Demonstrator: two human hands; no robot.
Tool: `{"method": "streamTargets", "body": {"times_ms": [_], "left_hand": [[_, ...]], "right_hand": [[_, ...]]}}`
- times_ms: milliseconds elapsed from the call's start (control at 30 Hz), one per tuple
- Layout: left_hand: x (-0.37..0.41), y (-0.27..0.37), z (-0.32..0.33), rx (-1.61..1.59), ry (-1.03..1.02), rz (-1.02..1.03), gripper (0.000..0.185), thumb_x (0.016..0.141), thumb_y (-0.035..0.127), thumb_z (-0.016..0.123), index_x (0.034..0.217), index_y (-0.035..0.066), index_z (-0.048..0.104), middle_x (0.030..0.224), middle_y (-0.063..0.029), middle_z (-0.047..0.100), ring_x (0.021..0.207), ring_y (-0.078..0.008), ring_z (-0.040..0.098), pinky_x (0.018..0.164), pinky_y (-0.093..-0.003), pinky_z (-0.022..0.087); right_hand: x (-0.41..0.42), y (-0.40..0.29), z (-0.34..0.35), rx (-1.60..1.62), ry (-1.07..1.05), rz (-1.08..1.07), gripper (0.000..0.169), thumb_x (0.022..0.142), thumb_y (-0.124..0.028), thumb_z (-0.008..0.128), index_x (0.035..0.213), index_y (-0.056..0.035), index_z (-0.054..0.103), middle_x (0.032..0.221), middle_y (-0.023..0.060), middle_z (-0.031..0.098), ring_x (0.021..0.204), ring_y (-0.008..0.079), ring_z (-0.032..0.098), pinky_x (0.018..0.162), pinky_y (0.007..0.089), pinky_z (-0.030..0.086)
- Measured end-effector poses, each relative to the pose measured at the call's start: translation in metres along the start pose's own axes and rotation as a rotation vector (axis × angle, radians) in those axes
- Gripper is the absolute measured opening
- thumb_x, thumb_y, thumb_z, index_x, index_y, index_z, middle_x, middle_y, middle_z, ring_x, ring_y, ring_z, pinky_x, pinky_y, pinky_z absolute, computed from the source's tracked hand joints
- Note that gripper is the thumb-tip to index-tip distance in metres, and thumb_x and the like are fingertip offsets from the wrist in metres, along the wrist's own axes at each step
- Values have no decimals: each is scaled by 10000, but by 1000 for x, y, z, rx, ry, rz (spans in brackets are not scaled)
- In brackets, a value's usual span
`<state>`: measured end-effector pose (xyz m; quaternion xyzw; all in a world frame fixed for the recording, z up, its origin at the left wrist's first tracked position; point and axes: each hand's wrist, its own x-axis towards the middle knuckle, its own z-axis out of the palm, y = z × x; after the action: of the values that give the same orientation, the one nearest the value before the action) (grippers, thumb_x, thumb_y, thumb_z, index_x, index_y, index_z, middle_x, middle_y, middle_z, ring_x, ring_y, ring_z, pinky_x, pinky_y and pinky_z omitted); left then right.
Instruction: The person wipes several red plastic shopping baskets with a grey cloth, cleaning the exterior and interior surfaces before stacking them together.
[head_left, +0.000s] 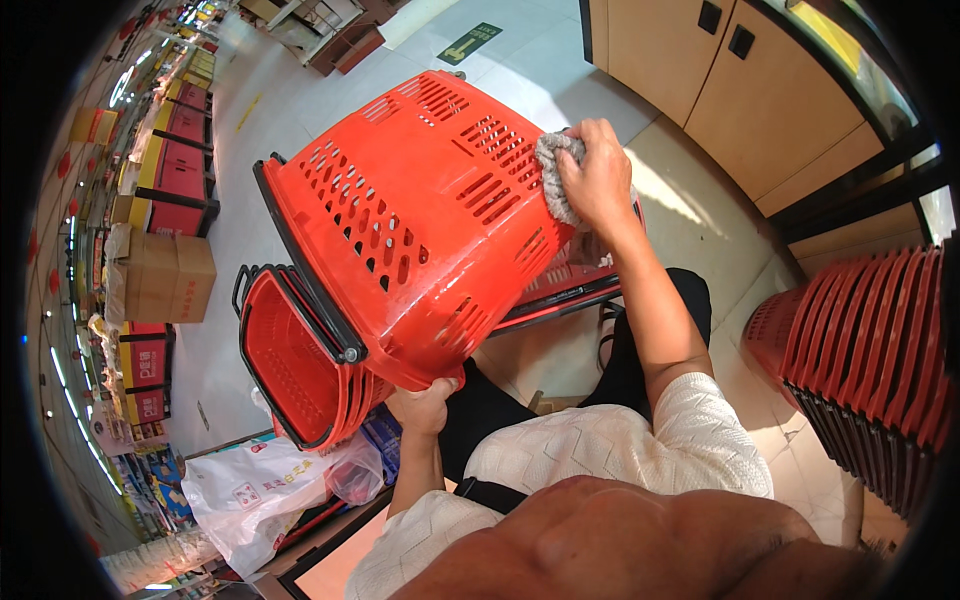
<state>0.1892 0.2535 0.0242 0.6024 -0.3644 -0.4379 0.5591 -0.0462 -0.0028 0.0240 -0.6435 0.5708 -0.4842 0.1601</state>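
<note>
A red plastic shopping basket (420, 217) with slotted walls lies tipped on its side across the middle of the view. Its black handle (307, 262) runs along the rim on the left. My left hand (424, 405) grips the rim at the basket's near corner; part of the fingers is hidden beneath it. In my right hand (598, 176) is a bunched grey cloth (556, 176), pressed against the basket's right end. Partly hidden below the held basket is another red basket (559, 281) with a black handle.
Several nested red baskets (296, 360) stand left of my left hand, near a white plastic bag (255, 487). A tall stack of red baskets (862, 345) is at right. Wooden cabinets (720, 82) rise at upper right. Cardboard boxes (169, 274) and store shelves line the left.
</note>
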Motion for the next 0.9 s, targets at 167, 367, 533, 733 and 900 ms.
{"method": "streamTargets", "body": {"times_ms": [167, 367, 533, 733, 900], "left_hand": [[1, 6, 12, -73, -12, 15, 471, 651, -108, 538, 1113, -19, 567, 987, -43, 597, 846, -143, 581, 734, -278, 486], [-1, 3, 19, -53, 9, 20, 469, 658, -102, 544, 1118, -13, 565, 999, -31, 588, 853, -128, 570, 730, -263, 466], [0, -5, 14, -110, -54, 29, 442, 665, -93, 558, 1101, -19, 579, 1009, -18, 593, 888, -131, 573, 777, -277, 463], [3, -5, 18, -145, -72, 84, 475, 667, -106, 524, 1135, -31, 552, 914, -53, 598, 726, -131, 555, 631, -265, 449], [3, -3, 1, -130, -110, 86, 461, 688, -53, 533, 1145, -15, 583, 1001, -21, 620, 844, -121, 589, 734, -266, 483]], "right_hand": [[44, 10, 20, -74, -190, -41, 251, 769, -156, 620, 972, -10, 632, 991, 217, 620, 955, 412, 597, 825, 457, 477], [89, 0, 48, -158, -410, 119, 304, 781, -149, 578, 1035, 1, 654, 1070, 247, 647, 1008, 411, 616, 879, 461, 483], [56, -25, 44, -192, -294, -82, 272, 829, -169, 562, 1014, 22, 618, 1060, 253, 613, 936, 441, 620, 832, 490, 494], [-1, -80, 34, -75, -325, -277, 243, 795, -157, 641, 975, -6, 579, 976, 215, 600, 872, 422, 616, 758, 494, 498], [-45, -123, 31, 190, -247, -404, 233, 747, -103, 678, 940, -13, 583, 909, 184, 596, 801, 391, 603, 676, 449, 488]]}}
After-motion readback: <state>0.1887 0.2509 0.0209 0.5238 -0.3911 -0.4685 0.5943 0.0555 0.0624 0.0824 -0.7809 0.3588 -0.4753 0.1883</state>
